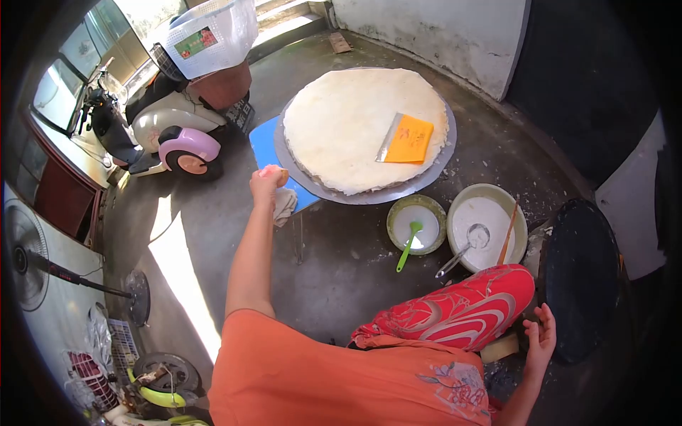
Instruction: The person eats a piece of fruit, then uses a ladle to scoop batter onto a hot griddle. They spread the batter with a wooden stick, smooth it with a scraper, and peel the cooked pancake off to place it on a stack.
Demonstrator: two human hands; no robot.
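Note:
My left hand (268, 179) is closed at the near left edge of a blue table (264, 139); whether it holds anything is hidden. Just beneath it hangs a pale cloth (285, 204). To its right, a thick stack of pale round thin sheets, like flatbread (348, 128), lies on a round grey board (369, 197). On the stack rests an orange flat packet (408, 142) with red print and a silvery edge. My right hand (541, 334) is low at the right, fingers apart and slightly bent, holding nothing, near a large black round pan (581, 280).
A bowl of white liquid (392, 245) holds a green spoon (409, 247). Beside it, a larger basin (524, 234) of white batter holds a metal ladle (474, 241) and a wooden stick (508, 233). A scooter (167, 128) with a white basket (213, 39) and a fan (28, 259) stand left.

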